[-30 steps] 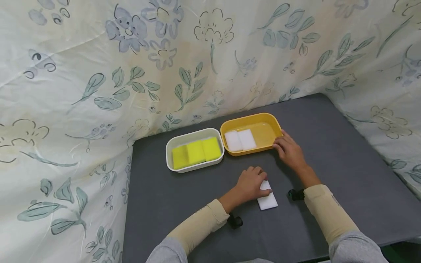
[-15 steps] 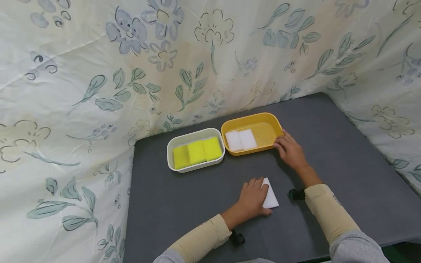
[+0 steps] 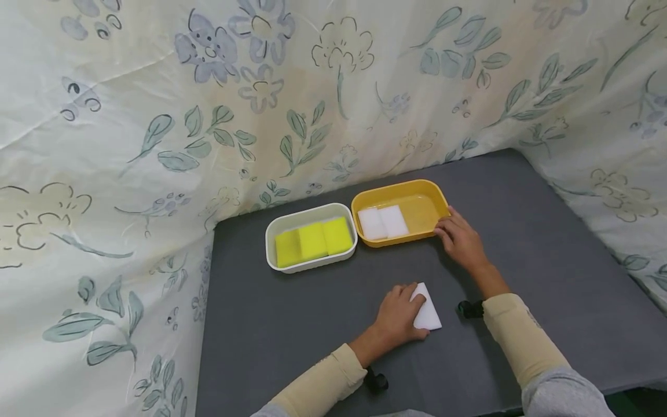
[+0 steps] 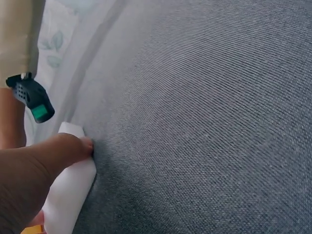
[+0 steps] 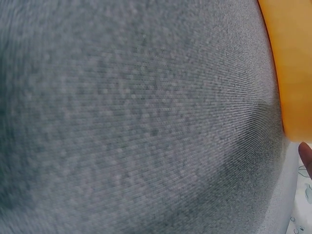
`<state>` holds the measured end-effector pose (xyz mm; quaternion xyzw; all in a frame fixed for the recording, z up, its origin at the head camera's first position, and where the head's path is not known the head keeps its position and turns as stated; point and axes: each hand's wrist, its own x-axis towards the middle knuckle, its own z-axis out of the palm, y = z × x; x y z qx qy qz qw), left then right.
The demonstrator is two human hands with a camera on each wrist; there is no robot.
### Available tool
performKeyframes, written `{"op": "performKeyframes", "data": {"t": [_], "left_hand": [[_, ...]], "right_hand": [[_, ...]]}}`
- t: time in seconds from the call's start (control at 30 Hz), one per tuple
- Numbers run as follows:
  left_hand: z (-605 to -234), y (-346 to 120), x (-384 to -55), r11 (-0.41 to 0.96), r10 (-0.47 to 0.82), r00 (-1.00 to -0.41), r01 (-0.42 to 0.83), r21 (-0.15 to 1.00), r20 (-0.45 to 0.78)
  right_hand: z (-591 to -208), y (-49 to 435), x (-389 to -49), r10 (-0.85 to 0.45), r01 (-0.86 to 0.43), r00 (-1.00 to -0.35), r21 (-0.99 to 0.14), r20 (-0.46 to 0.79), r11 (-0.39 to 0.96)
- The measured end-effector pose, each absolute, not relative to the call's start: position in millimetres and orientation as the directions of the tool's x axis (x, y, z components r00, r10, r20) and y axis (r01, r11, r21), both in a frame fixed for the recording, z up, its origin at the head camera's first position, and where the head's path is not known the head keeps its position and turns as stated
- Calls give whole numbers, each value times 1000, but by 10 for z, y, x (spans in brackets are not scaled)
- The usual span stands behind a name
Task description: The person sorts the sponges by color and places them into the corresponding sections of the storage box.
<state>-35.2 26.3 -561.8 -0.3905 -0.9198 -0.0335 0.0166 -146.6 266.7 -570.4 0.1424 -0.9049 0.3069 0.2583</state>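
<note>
On the dark table, my left hand (image 3: 400,315) grips a flat white sponge (image 3: 428,313). Its thumb lies along the sponge's near edge and the fingers reach over the far side; in the left wrist view the thumb presses on the white sponge (image 4: 70,195). My right hand (image 3: 461,238) holds the right front corner of a yellow tray (image 3: 398,242). Two white sponges (image 3: 383,222) lie side by side in that tray's left half. Only one fingertip (image 5: 305,153) shows beside the yellow tray (image 5: 295,73) in the right wrist view.
A cream tray (image 3: 312,266) with three yellow sponges (image 3: 314,240) stands just left of the yellow tray. Behind the table (image 3: 292,324) hangs a floral curtain (image 3: 333,87), which also runs along both sides. A black wrist camera (image 3: 376,382) sits under the left forearm.
My left hand has shifted slightly toward me, its thumb going from the top of the white sponge to its near edge. The right hand stays at the yellow tray.
</note>
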Motion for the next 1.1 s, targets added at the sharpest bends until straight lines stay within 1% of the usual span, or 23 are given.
{"op": "performKeyframes", "data": {"t": [0.2, 0.4, 0.57, 0.7, 0.93, 1.1], "left_hand": [[-5617, 259, -372, 696, 716, -698, 715, 66, 19], [-5541, 255, -472, 663, 747, -665, 742, 97, -18], [-5460, 251, -585, 638, 769, -635, 754, 159, -73], [-5379, 255, -708, 624, 779, -621, 756, 199, -83], [-5142, 280, -1038, 653, 744, -667, 713, 255, -39], [-4962, 298, -1263, 662, 723, -691, 697, 276, 14]], "right_hand": [[-5710, 2659, -1463, -101, -418, -825, -479, 557, 772], [-5719, 2663, -1460, -99, -420, -822, -480, 560, 770], [-5727, 2668, -1460, -95, -416, -822, -477, 562, 774], [-5736, 2677, -1468, -95, -422, -816, -473, 571, 773], [-5753, 2690, -1476, -99, -405, -833, -477, 545, 780], [-5753, 2687, -1474, -100, -411, -829, -478, 551, 776]]}}
